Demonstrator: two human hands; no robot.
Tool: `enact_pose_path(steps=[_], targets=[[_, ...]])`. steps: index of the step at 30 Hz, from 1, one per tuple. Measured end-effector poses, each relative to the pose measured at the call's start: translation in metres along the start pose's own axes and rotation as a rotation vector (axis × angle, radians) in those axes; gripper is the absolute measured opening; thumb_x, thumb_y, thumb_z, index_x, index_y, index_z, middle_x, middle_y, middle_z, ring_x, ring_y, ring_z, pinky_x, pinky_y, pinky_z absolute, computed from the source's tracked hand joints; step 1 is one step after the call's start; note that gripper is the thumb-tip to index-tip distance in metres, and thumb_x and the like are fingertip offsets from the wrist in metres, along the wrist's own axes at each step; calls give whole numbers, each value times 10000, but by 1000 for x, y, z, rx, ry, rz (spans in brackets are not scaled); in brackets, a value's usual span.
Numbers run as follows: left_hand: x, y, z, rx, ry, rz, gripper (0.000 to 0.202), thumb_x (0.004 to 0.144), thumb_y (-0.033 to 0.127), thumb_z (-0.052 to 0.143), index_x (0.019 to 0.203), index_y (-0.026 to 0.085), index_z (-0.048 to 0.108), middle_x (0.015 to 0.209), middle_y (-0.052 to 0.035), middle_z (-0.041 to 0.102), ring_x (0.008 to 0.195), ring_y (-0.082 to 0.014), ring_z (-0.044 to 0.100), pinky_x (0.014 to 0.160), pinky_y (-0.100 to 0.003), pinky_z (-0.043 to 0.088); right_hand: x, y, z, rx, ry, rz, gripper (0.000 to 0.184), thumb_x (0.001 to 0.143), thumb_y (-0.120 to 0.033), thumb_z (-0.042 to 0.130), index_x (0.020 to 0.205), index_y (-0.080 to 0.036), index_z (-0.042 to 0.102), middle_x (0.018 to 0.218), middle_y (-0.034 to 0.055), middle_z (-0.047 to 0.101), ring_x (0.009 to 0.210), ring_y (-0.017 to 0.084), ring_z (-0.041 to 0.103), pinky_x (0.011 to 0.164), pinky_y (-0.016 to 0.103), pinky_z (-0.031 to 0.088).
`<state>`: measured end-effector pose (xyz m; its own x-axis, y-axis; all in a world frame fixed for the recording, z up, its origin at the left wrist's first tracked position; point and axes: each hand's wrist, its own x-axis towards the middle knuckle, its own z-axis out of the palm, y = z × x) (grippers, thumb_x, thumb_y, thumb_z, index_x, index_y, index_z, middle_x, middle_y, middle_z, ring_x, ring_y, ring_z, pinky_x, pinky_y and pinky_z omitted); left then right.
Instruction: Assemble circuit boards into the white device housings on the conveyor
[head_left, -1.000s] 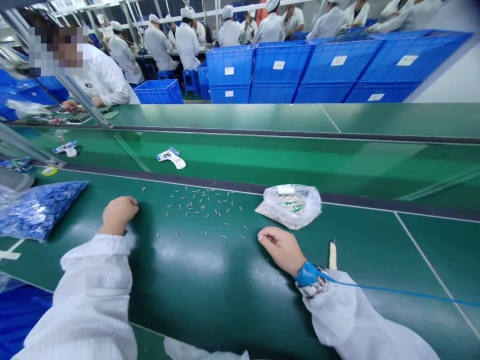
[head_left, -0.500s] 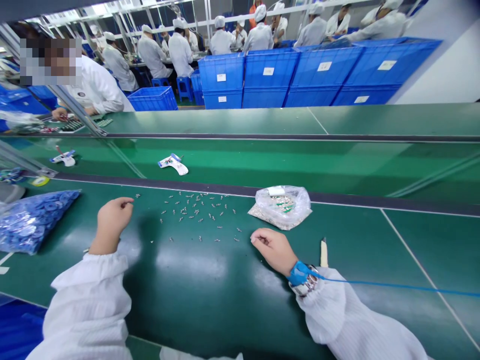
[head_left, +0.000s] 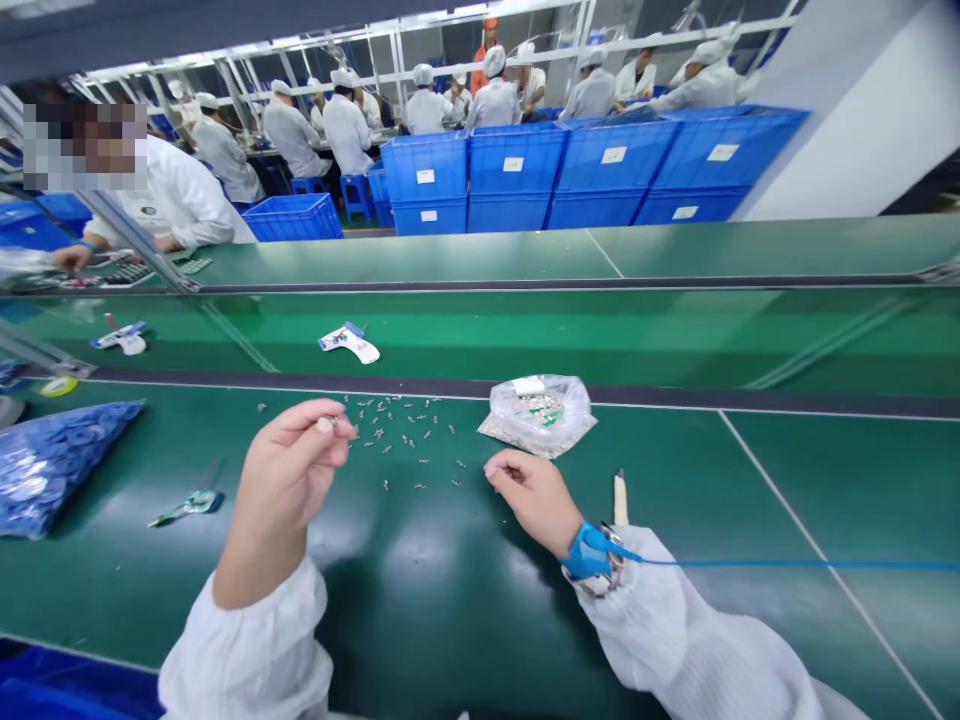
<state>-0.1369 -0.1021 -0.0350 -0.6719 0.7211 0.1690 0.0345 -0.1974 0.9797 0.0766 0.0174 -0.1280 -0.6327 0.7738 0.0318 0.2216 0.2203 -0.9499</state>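
Note:
My left hand (head_left: 294, 465) is raised over the left side of a scatter of small metal parts (head_left: 379, 434), its thumb and fingers pinched on what looks like one such part. Lower and to the right, my right hand (head_left: 536, 495) rests near the table with curled fingers; whatever they hold is hidden. Just beyond it sits an open clear plastic bag (head_left: 538, 415) filled with small metal parts. A small green circuit board (head_left: 196, 502) with a thin lead lies left of my left forearm.
A bag of blue parts (head_left: 64, 460) lies at far left. Beside my right wrist is a pale-handled, dark-tipped tool (head_left: 619, 497). White gun-shaped pieces (head_left: 351, 343) lie on the green strip (head_left: 600, 335) beyond. A blue cord (head_left: 787, 564) runs right from my wrist. A co-worker (head_left: 180, 190) sits across.
My left hand has moved right and turned, coming over the scattered parts. The circuit board beside my left forearm now shows. My right hand keeps nearly the same place by the bag.

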Motion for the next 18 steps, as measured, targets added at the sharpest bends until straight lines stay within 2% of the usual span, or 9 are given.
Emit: enact_pose_path(steps=[3,4,8,10,13,15,18], targets=[[-19,10,41,-91,-169,4,118,651,309,795,754,267,757,579,21,684,344,-57,501,374,-190,449,-7,-46,-13,117,-2,-66,199,772,-322,542,744,-162,657,663,21,647,606,113,584,585,221,476],[-24,12,53,-116,-229,11,112,661,325,793,758,279,763,576,15,690,326,-63,500,355,-193,445,-10,-61,-18,229,-1,-112,171,768,-302,568,760,-161,664,677,25,652,615,112,587,585,221,479],[-37,16,89,-198,-436,49,100,713,357,764,806,320,769,579,6,693,325,-82,528,312,-176,430,-19,-104,-33,544,18,-299,56,746,-208,640,781,-180,673,691,13,642,634,111,598,595,235,497],[-41,16,101,-219,-471,72,95,750,339,739,841,331,763,593,18,677,354,-69,530,320,-152,421,-20,-111,-38,601,36,-335,44,735,-216,680,768,-186,674,676,8,622,635,118,596,615,259,513],[-44,13,110,-196,-434,139,104,771,307,727,871,320,754,584,44,610,414,-50,504,381,-147,434,-19,-110,-43,601,42,-336,105,695,-241,752,718,-179,670,668,6,609,613,108,575,606,253,519],[-45,11,112,-149,-411,202,121,774,307,726,892,320,749,606,48,581,488,-66,518,469,-183,482,-18,-106,-44,616,30,-324,128,667,-225,780,703,-176,667,671,-1,607,602,95,567,584,229,510],[-45,9,112,-79,-448,281,153,804,307,695,947,338,738,658,43,570,570,-94,531,609,-255,532,-17,-102,-46,730,2,-289,148,653,-193,784,745,-183,669,671,-18,598,606,81,569,577,208,491]])
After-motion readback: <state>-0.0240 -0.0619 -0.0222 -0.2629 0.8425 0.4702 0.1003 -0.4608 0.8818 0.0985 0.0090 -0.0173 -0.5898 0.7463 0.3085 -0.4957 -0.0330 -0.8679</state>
